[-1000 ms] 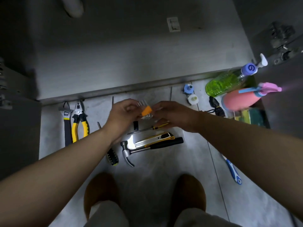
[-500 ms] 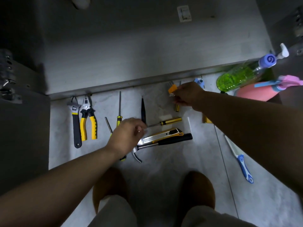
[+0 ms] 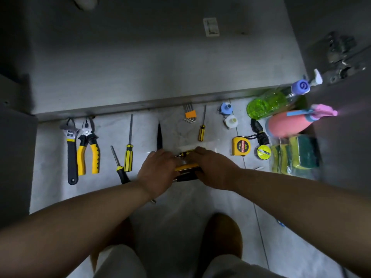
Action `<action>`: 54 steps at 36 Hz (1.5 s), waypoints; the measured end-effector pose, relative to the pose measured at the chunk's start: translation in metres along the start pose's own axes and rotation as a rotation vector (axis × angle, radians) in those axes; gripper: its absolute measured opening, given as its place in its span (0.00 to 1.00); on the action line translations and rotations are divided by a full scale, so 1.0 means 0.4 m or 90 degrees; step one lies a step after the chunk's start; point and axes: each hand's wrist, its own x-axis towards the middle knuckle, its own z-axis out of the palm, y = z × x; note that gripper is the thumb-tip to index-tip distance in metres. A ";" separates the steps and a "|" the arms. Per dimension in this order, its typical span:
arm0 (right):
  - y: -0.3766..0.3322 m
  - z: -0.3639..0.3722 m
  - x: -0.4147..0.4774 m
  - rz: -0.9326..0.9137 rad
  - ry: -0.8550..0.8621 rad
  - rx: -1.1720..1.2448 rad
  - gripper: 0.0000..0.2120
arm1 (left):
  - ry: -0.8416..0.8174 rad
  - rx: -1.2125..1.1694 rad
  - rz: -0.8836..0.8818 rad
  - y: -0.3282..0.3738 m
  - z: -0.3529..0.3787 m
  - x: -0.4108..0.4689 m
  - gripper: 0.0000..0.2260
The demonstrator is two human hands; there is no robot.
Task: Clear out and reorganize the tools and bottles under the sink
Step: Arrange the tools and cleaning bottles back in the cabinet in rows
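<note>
Tools lie in a row on the grey floor in front of the open sink cabinet point(image 3: 160, 67). My left hand point(image 3: 156, 171) and my right hand point(image 3: 212, 167) both lie over a small pile: a yellow utility knife point(image 3: 186, 167), a black hammer handle point(image 3: 184, 177) and a small screwdriver point(image 3: 185, 153). Their fingers bend down onto the pile, and the backs of the hands hide whether they grip it. An orange hex key set point(image 3: 189, 115) lies alone near the cabinet edge. A green bottle point(image 3: 269, 105) and a pink spray bottle point(image 3: 287, 123) lie at the right.
At the left lie a wrench point(image 3: 71, 149), pliers point(image 3: 88, 149) and two screwdrivers point(image 3: 128, 157). A tape measure point(image 3: 241, 146), a tape roll point(image 3: 264, 152), two caps point(image 3: 225, 109) and bagged sponges point(image 3: 295, 155) are at the right. My shoes point(image 3: 220, 235) stand below.
My right hand has left the hex key set by the cabinet edge and come back to the pile. My left hand has moved right onto the same pile.
</note>
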 end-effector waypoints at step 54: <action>-0.062 0.060 0.063 -0.049 -0.179 -0.319 0.27 | 0.217 -0.131 -0.600 -0.204 -0.054 -0.136 0.29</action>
